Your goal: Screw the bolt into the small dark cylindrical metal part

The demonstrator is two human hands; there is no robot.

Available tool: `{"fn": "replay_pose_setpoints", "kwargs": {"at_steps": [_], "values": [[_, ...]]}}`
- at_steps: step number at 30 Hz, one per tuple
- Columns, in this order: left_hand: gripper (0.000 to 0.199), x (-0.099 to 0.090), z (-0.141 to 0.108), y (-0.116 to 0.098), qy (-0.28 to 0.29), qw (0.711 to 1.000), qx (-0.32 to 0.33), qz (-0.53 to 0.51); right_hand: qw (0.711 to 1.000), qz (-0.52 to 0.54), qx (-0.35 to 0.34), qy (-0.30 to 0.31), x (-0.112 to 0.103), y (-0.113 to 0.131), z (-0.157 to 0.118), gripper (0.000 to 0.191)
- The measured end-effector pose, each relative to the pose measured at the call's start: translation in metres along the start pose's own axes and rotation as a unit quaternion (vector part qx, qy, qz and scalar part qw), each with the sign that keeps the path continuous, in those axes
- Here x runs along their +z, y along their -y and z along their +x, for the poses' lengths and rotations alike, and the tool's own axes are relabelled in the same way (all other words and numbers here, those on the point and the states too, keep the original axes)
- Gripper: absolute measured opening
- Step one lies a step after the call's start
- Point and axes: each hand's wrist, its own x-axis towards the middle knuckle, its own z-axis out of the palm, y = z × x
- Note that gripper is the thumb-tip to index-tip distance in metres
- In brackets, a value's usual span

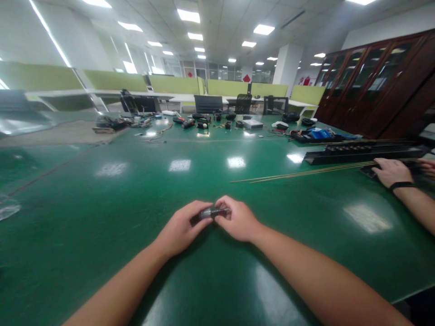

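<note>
Just above the green tabletop, both hands meet on a small cylindrical piece (206,213), grey and shiny at its left part and darker with ridges toward the right. My left hand (183,226) wraps round its left end with thumb and fingers. My right hand (238,220) pinches the thin right end between thumb and fingertips. The fingers cover both ends, so the exact kind of piece cannot be made out.
At the right edge a co-worker's hand (394,172) with a black wristband rests by long thin brass-coloured rods (306,173). Behind them lies a long black channel (329,156). Tools and small parts, including a white box (253,123), line the far side of the green table (152,181).
</note>
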Motion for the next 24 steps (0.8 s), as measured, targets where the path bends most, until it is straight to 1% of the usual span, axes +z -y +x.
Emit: {"fn": "replay_pose_setpoints", "kwargs": {"at_steps": [8, 12, 18, 24], "values": [[0.025, -0.0011, 0.0018, -0.0055, -0.001, 1.0, 0.006, -0.003, 1.0, 0.008, 0.0, 0.001, 0.001, -0.0012, 0.0002, 0.026], [0.025, -0.0018, 0.0024, -0.0071, -0.003, 1.0, 0.009, -0.002, 1.0, 0.002, 0.001, 0.007, 0.0, -0.0004, 0.0001, 0.022], [0.025, -0.0007, 0.0013, -0.0036, -0.006, 1.0, 0.011, 0.005, 1.0, 0.003, -0.011, 0.012, -0.0002, -0.0001, 0.0007, 0.014], [0.031, 0.0, -0.0002, -0.0018, -0.012, 1.0, -0.008, 0.013, 0.999, 0.023, -0.022, 0.017, 0.0007, -0.0015, 0.0014, 0.012]]}}
